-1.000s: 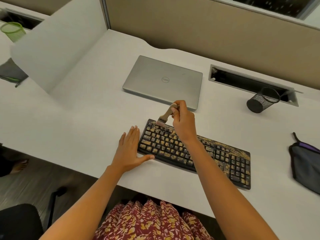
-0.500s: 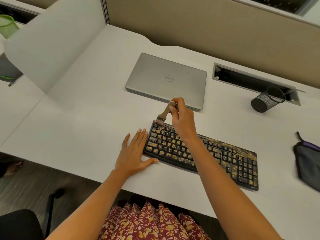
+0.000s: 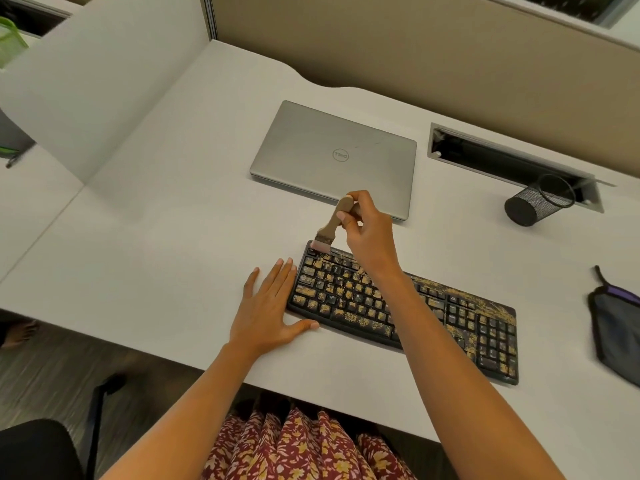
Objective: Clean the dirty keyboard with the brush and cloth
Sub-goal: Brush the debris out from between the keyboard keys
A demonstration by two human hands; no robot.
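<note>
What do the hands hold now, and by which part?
The right hand grips the brush by its handle, bristles at the far left corner of the keyboard. The left hand lies flat on the desk, holding nothing.

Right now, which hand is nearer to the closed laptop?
Right. The right hand, gripping the brush, hovers at the laptop's near edge; the left hand lies flat against the keyboard's left end, farther away.
</note>
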